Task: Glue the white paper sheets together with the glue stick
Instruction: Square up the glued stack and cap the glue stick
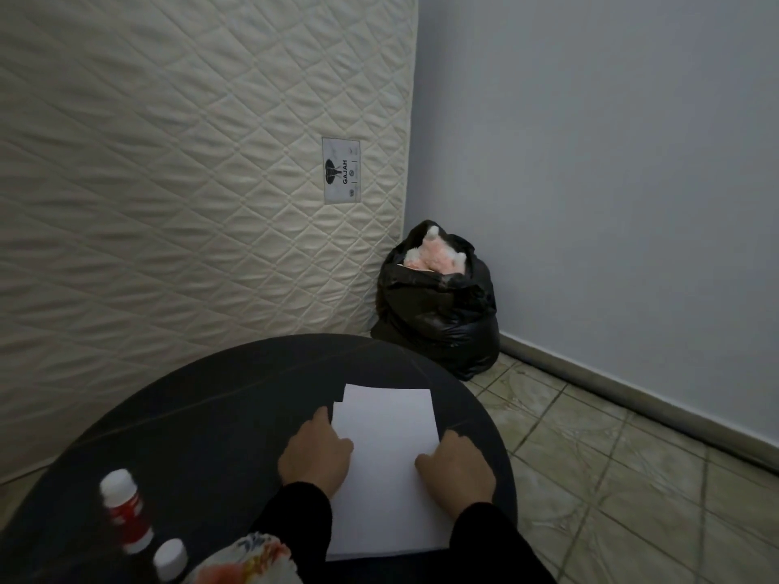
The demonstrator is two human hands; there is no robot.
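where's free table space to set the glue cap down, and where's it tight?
Free: the dark table between the left hand and the far-left rim, up to the mattress; also a strip beyond the paper sheets. Crowded: the near-left corner, with the glue stick, a white-capped item and floral cloth. Right hand sits near the right rim, leaving little room.
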